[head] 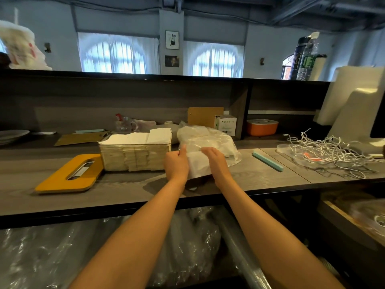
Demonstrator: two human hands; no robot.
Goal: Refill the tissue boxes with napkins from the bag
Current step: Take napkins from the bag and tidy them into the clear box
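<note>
A clear tissue box (135, 156) stands open on the grey counter (260, 174), packed with white napkins that rise above its rim. Its yellow lid (68, 175) with a slot lies flat to the left. Right of the box lies a clear plastic bag (208, 140) holding napkins. At the bag's near end is a white stack of napkins (198, 166). My left hand (177, 163) holds the stack's left side, fingers curled and forefinger raised. My right hand (215, 161) grips its right side. Under the stack something dark is partly hidden.
A pale green clip stick (267, 161) lies right of the bag. Further right a tangle of white cables (331, 153) covers a clear tray. At the back stand a small carton (226, 124), an orange container (262, 127), a glass jar (123, 124) and a plate (12, 135).
</note>
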